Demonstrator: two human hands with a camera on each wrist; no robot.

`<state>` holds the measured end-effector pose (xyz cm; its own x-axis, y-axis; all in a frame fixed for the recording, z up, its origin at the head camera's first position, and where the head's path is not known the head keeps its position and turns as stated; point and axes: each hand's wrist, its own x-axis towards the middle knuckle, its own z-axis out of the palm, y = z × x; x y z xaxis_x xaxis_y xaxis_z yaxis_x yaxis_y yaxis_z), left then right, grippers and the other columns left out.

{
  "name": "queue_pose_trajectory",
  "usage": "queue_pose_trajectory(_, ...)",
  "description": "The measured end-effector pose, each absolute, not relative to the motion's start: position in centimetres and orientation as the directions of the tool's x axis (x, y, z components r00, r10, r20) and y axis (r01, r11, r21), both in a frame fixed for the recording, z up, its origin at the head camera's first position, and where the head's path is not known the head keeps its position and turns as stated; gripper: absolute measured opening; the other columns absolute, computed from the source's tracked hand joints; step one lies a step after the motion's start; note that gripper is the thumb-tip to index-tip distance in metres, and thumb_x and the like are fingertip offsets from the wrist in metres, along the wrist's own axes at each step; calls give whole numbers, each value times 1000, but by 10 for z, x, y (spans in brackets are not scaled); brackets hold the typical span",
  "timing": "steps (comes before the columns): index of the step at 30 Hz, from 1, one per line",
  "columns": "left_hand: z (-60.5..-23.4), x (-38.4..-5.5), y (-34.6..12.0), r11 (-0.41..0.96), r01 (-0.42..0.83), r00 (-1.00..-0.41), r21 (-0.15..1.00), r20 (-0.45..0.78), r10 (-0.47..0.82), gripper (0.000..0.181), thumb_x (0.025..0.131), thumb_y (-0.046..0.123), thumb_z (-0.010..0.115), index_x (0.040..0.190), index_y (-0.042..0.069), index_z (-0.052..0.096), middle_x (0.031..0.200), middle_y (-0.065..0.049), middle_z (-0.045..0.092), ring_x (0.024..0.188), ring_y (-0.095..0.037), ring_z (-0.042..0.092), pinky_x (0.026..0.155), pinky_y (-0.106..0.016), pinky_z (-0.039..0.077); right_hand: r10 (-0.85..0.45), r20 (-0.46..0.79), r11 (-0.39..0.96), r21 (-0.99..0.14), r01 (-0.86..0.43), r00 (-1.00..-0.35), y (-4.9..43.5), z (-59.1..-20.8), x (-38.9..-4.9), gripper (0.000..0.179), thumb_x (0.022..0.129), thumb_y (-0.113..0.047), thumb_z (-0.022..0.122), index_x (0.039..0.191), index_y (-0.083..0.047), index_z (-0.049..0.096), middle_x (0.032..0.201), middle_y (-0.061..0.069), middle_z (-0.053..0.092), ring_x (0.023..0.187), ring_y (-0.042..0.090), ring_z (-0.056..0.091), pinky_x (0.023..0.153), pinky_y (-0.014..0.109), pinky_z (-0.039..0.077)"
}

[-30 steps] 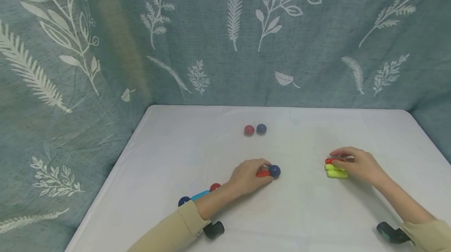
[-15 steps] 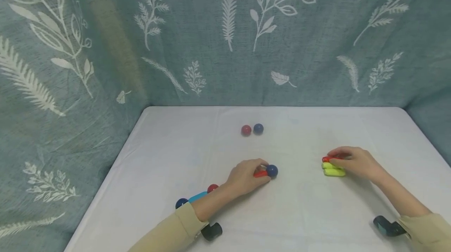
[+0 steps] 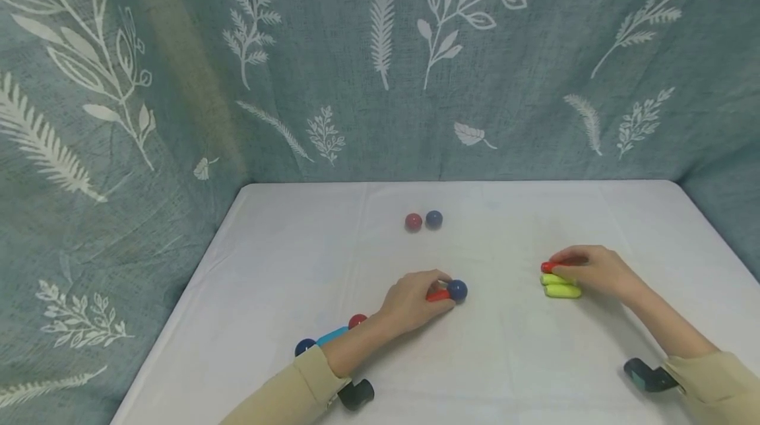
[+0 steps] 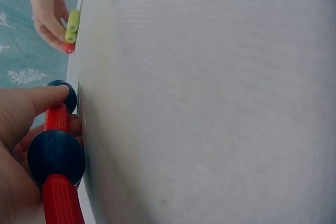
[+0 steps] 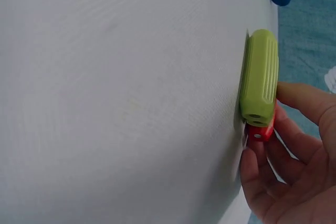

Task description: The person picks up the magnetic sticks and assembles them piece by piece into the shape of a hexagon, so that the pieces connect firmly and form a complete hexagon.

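My left hand (image 3: 412, 299) holds a toy chain of red ribbed rods and blue balls. In the left wrist view, my thumb lies on the far blue ball (image 4: 71, 98), beyond a short red rod (image 4: 56, 118). Nearer are another blue ball (image 4: 56, 159) and a second red rod (image 4: 63, 200). At the right of the table, my right hand (image 3: 600, 272) pinches a loose red rod (image 3: 547, 267) between thumb and fingers. Two yellow-green rods (image 3: 562, 291) lie right beside it on the near side. In the right wrist view, a yellow-green rod (image 5: 260, 74) partly covers the red rod (image 5: 260, 131).
A red ball (image 3: 413, 222) and a blue ball (image 3: 434, 219) sit toward the back of the white table (image 3: 505, 359). Partly behind my left forearm lies a blue rod (image 3: 332, 335) between a dark blue ball (image 3: 305, 346) and a red ball (image 3: 357, 321). A patterned curtain (image 3: 356, 68) surrounds the table.
The head view has shifted slightly. Both hands keep their holds and stay nearly in place over the table.
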<state>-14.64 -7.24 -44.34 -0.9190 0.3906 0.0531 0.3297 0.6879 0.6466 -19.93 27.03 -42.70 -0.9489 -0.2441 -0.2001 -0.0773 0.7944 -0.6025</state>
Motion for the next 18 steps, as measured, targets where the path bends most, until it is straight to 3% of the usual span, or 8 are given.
queue_pose_trajectory(10,-446,-147,-72,688,338,-919,642,65,390,34,85,25,76,115,13,68,91,2,68,77,-7,57,67,-22,45,-236,-211,797,-601,-64,-949,266,-426,-202,43,89,-36,70,113,0,67,105,15,68,93,28,61,73,35,48)
queue_pose_trajectory(18,-445,-145,-72,683,351,-916,640,84,392,33,84,23,77,114,12,68,88,3,68,73,-6,55,66,-21,44,-239,-142,792,-601,-108,-961,261,-427,-203,39,88,-31,72,110,1,68,98,12,68,85,23,59,69,33,46)
